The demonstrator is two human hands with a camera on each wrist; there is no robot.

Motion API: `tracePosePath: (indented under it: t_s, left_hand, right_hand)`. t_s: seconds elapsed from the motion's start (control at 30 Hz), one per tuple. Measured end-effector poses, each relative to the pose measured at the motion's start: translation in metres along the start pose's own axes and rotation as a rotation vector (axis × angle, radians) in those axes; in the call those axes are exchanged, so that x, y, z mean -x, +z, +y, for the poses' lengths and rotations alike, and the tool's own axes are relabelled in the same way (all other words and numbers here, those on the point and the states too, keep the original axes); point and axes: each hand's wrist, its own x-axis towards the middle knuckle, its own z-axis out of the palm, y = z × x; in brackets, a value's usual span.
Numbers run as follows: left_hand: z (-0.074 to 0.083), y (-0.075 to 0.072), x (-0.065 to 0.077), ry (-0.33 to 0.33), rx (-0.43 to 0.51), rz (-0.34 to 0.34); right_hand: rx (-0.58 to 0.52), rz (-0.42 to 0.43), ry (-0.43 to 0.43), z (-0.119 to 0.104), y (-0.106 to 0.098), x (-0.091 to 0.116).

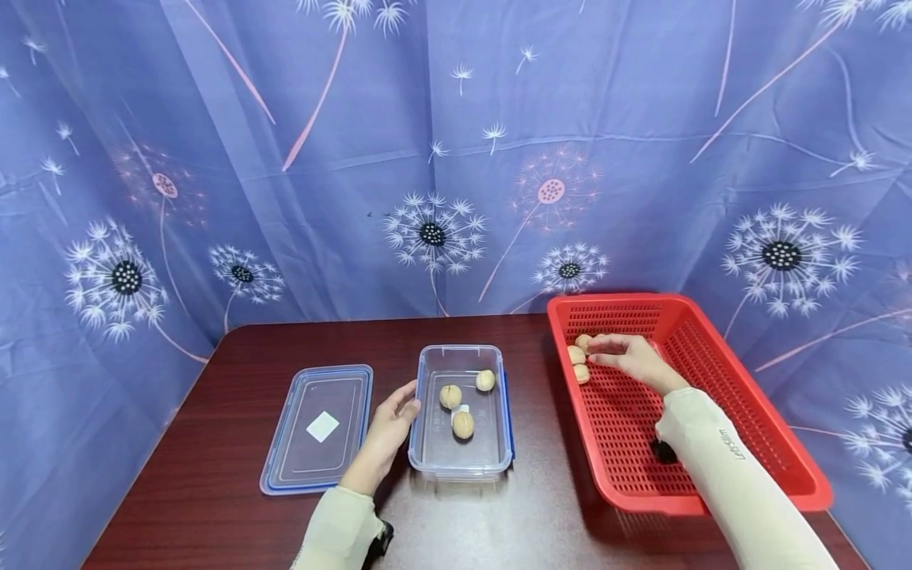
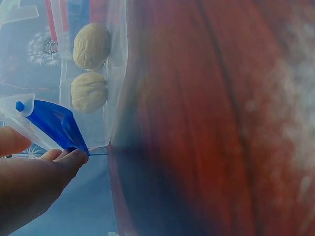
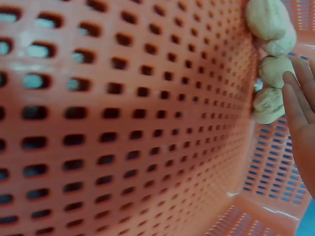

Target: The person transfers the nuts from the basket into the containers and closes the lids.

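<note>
Three walnuts in the box, more in the basket under the right hand

One clear container [image 1: 496,467], one clear lid [image 1: 342,463] and one red basket [image 1: 773,412] stand on the dark red-brown table [image 1: 549,522]. Three walnuts [image 1: 463,425] lie in the container, two near the middle and one toward the far right corner. In the basket, the head view shows three basket walnuts [image 1: 581,374] against the left wall; the right wrist view shows four, bunched together.

The walnuts are pale tan, roundish and ridged, with seams showing on some. The container is uncovered, with a white patch at its bottom; the lid lies flat to its left, with a blue seal round its edge and a white square label.

The right hand [image 1: 632,360] is inside the basket, over the bunch. Its fingers are extended, lying close side by side, the thumb a little apart in the head view; whether the tips touch a walnut cannot be told.

The left hand [image 1: 388,423] is at the container's left side, thumb and fingers slightly parted. In the left wrist view its fingertips meet a blue latch [image 2: 56,123]; whether they pinch it cannot be told.
</note>
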Motion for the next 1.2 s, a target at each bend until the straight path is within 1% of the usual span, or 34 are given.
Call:
tracePosePath:
  t_s: [0.07, 0.23, 0.3, 0.43, 0.5, 0.6, 0.73, 0.83, 0.87, 1.0, 1.2]
  left_hand:
    - [0.000, 0.000, 0.000, -0.001, -0.002, 0.002]
    - [0.000, 0.000, 0.000, 0.002, 0.003, -0.003]
    - [0.000, 0.000, 0.000, -0.002, 0.012, -0.003]
    - [0.001, 0.000, 0.000, -0.001, 0.016, -0.007]
    - [0.002, 0.001, 0.001, 0.004, 0.014, -0.011]
    - [0.003, 0.001, 0.002, 0.007, 0.013, -0.014]
    - [0.003, 0.000, 0.002, 0.002, 0.010, -0.014]
    - [0.002, 0.000, 0.002, 0.003, 0.008, -0.015]
    - [0.002, 0.000, 0.002, 0.004, 0.009, -0.015]
    - [0.002, 0.000, 0.001, 0.011, 0.009, -0.015]
    - [0.000, 0.000, 0.000, -0.001, 0.009, -0.013]
  right_hand:
    - [-0.011, -0.019, 0.009, 0.003, 0.002, 0.000]
    - [0.017, -0.051, 0.035, 0.009, 0.002, 0.001]
    - [0.024, -0.080, 0.036, 0.011, 0.002, 0.001]
    - [0.005, -0.129, 0.032, 0.011, 0.003, 0.001]
    - [0.009, -0.138, 0.032, 0.009, 0.004, 0.000]
    - [0.023, -0.141, 0.036, 0.008, 0.006, -0.001]
    - [0.028, -0.145, 0.030, 0.011, 0.008, -0.004]
    - [0.004, -0.150, 0.024, 0.015, 0.009, -0.006]
    - [0.017, -0.143, 0.021, 0.016, 0.010, -0.006]
    - [0.009, -0.125, 0.003, 0.020, 0.012, -0.008]
    - [-0.004, -0.111, -0.029, 0.024, 0.015, -0.010]
